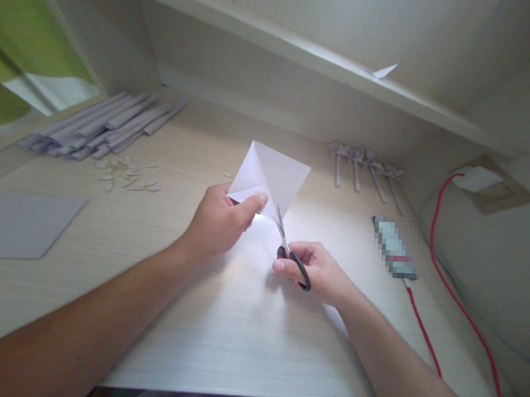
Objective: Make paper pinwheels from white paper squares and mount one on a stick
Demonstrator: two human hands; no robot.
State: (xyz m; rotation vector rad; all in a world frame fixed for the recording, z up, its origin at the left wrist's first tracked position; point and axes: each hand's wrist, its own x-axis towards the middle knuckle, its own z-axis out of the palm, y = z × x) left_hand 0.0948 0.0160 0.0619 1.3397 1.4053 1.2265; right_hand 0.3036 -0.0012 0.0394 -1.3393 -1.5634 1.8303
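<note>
My left hand (222, 220) pinches the lower left corner of a white creased square of paper (272, 175) and holds it up above the pale wooden desk (224, 337). My right hand (318, 274) grips black-handled scissors (289, 252), fingers through the loops. The blades point up and meet the paper's lower edge near its bottom corner.
A stack of grey folded paper strips (103, 127) lies at the back left, with small paper scraps (128, 175) in front of it. A grey sheet (24, 223) sits at the left edge. Several paper pinwheels on sticks (367, 168) lie at the back right, beside a blurred device (394, 248) with a red cable (446, 282).
</note>
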